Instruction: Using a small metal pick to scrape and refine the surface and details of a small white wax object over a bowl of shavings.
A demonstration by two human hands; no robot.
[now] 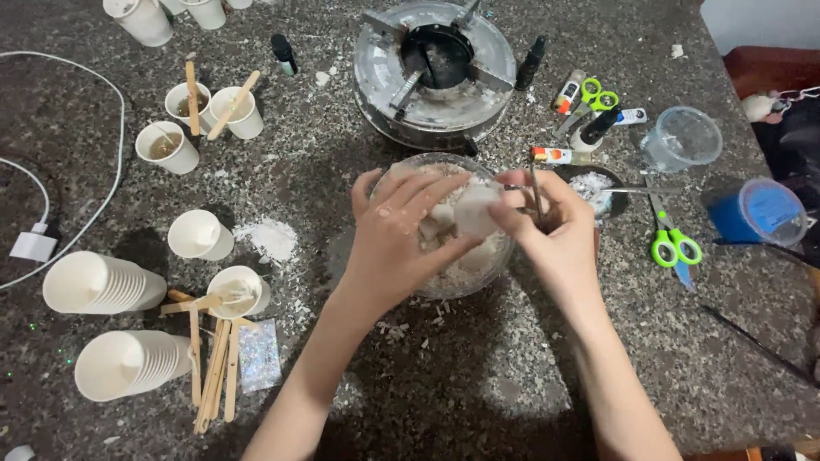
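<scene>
Holding a white wax lump (475, 210) in both hands, left hand (401, 230) and right hand (547, 230), over glass bowl (461, 282), frame centre.
Worktop (512, 376) around: two cup stacks (102, 282) lower left, two green scissors (675, 243) right, metal burner (436, 68) above.

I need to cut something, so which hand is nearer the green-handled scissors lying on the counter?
Right. The right hand is just left of the green-handled scissors; the left hand lies farther left, over the glass bowl.
</scene>
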